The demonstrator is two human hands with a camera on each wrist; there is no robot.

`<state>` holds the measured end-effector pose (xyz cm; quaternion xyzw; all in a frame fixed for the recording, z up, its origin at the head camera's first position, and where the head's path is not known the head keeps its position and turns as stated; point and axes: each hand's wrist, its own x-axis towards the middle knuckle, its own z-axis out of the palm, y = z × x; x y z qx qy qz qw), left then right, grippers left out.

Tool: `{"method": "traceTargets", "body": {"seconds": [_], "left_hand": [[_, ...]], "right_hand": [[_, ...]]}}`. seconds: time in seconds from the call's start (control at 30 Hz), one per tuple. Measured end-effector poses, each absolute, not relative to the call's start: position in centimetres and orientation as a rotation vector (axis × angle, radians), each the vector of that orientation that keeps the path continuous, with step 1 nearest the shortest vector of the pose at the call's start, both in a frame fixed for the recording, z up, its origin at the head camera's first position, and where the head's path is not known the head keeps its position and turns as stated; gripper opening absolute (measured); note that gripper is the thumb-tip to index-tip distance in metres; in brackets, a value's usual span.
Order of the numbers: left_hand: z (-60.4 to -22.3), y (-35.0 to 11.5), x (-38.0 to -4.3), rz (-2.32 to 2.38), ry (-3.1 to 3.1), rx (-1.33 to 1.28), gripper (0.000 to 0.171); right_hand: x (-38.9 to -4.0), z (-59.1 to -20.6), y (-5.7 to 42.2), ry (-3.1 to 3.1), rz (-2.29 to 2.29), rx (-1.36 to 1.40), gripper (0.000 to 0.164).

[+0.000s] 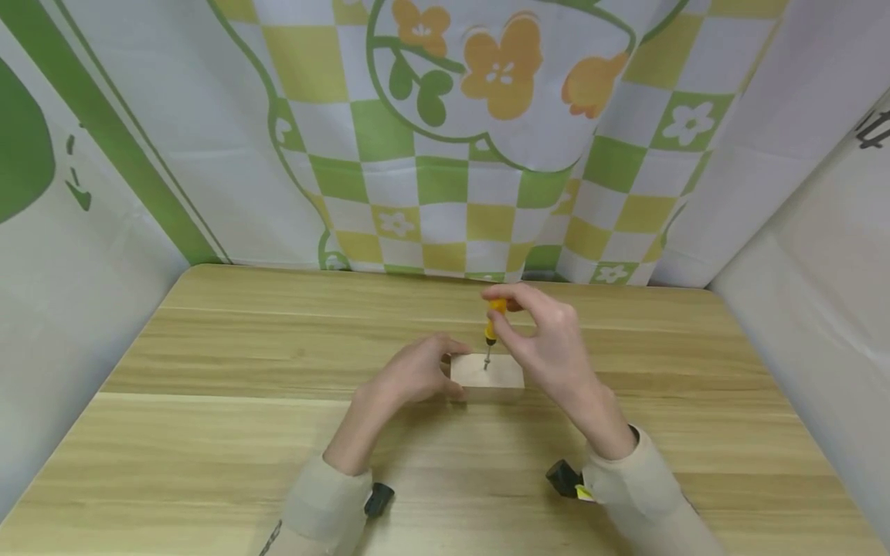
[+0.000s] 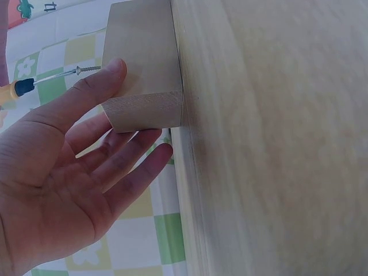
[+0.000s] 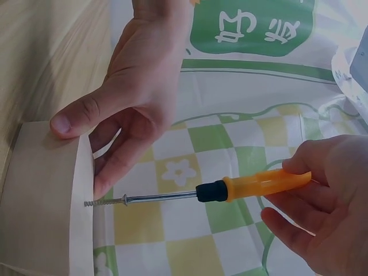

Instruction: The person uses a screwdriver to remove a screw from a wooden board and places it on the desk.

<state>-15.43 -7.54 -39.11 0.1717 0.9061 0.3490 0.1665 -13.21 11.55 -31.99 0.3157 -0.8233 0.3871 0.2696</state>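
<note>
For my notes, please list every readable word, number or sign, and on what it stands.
"好 发" (second uncertain): green patch on the cloth, right wrist view.
Dark marks on the cloth, head view's right edge: cut off, unreadable.
Dark sign, left wrist view's top: too small.
Screwdriver, wooden block: none visible.

Left hand reaches inward, thumb opposed to curved fingers. Right hand sits higher, in a pinch grip.
</note>
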Motion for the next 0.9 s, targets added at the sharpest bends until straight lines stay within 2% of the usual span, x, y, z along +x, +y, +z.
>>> {"method": "traceTargets", "body": {"seconds": [0.33, 0.53, 0.9], "left_hand": [[-39.06, -7.6, -15.37, 0.997, 2.586, 0.502, 0.063], [-39.2, -7.58, -15.42, 0.983, 2.589, 0.522, 0.063], [-39.07, -7.59, -15.33, 0.989, 2.585, 0.504, 0.061]], "right_hand": [[-12.77, -31.75, 11.31, -2.369, 1.19, 0.838, 0.03], [-12.95, -32.35, 11.42, -2.288, 1.159, 0.819, 0.024], [-12.98, -32.31, 11.58, -2.233, 1.048, 0.809, 0.029]]}}
